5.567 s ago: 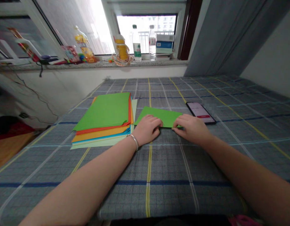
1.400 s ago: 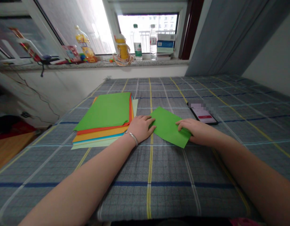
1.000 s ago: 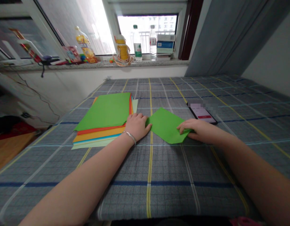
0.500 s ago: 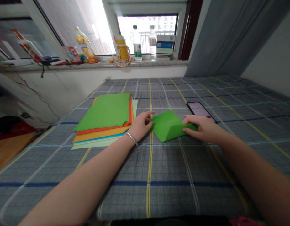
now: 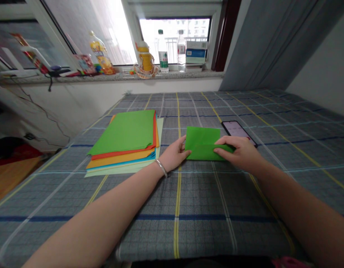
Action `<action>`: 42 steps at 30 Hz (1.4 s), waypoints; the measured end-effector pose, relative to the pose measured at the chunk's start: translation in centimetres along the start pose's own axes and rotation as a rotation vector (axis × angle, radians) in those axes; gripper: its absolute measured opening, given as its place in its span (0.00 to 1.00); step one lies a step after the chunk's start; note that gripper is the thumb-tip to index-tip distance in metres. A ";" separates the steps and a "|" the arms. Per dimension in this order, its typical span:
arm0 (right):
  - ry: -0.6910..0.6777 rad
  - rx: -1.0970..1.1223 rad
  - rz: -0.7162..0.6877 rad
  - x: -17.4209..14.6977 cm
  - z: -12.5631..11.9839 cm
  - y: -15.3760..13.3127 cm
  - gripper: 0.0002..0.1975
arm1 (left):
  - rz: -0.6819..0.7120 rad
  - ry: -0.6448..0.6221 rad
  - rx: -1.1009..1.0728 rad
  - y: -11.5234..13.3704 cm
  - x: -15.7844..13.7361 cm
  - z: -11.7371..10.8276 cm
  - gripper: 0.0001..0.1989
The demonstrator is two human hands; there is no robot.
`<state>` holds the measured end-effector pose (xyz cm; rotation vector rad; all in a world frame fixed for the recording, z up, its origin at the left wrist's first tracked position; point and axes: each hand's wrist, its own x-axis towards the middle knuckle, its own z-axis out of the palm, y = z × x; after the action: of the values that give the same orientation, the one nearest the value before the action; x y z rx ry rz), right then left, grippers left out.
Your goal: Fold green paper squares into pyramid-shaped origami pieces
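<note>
A green sheet of paper lies between my hands, its near part folded up into a flat band along the front. My left hand pinches the paper's left edge, thumb on the near corner and fingers partly hidden behind it. At the right end, my right hand grips the folded band between thumb and fingers, covering that corner. To the left rests a stack of coloured paper, green on top, with red, orange, blue and pale green sheets showing below.
A phone with a lit screen lies just beyond my right hand. Everything rests on a checked grey cloth. On the windowsill behind stand a yellow bottle, clear bottles and boxes.
My left hand has moved right and nearer and now holds the paper's left edge. The paper has turned straighter, and its near flap lies flatter. My right hand keeps its grip.
</note>
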<state>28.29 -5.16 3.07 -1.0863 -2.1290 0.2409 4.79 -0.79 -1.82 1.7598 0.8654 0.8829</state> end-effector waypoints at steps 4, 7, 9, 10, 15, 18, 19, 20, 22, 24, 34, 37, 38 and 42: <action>0.109 -0.039 0.059 0.1 0.0 0.1 0.05 | -0.034 -0.039 0.151 0.8 -0.3 -0.2 0.13; 0.203 -0.029 0.077 0.2 0.3 0.3 0.04 | -0.041 -0.049 0.206 1.3 -0.5 -0.1 0.15; 0.256 -0.043 0.063 0.3 0.7 0.5 0.05 | -0.012 -0.046 0.313 1.6 -0.7 0.0 0.14; 0.276 -0.063 0.052 0.4 0.9 0.7 0.05 | 0.007 -0.040 0.374 1.7 -0.7 0.0 0.14; 0.289 -0.131 0.025 0.6 1.9 1.7 0.05 | 0.058 -0.036 0.430 1.8 -0.9 0.2 0.12; 0.293 -0.145 0.020 0.7 2.2 1.7 0.05 | 0.093 -0.038 0.389 1.8 -1.0 0.4 0.13; 0.302 -0.149 0.020 0.7 2.2 1.5 0.05 | 0.103 -0.040 0.382 1.9 -1.1 0.5 0.14; 0.314 -0.148 0.023 0.7 2.3 1.4 0.05 | 0.109 -0.044 0.379 1.9 -1.1 0.6 0.14; 0.345 -0.133 0.041 0.7 2.4 1.1 0.05 | 0.115 -0.052 0.381 2.0 -1.2 0.7 0.15; 0.385 -0.116 0.079 0.7 2.5 0.8 0.06 | 0.124 -0.057 0.388 2.1 -1.3 0.7 0.15; 0.376 -0.077 0.081 0.8 1.8 0.1 0.04 | 0.086 -0.066 0.484 1.7 -1.0 0.5 0.16; 0.380 -0.062 0.082 0.7 1.7 -0.1 0.04 | 0.081 -0.118 0.465 1.8 -1.0 0.4 0.14; 0.383 -0.069 0.080 0.7 1.6 -0.2 0.04 | 0.085 -0.134 0.449 1.9 -1.1 0.4 0.14; 0.379 -0.105 0.070 0.7 1.7 -0.6 0.04 | 0.142 -0.021 0.349 3.1 -1.7 0.7 0.19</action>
<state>26.53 -4.75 2.48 -1.1646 -1.7833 -0.0445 5.08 -3.44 0.53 2.1507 0.9325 0.8391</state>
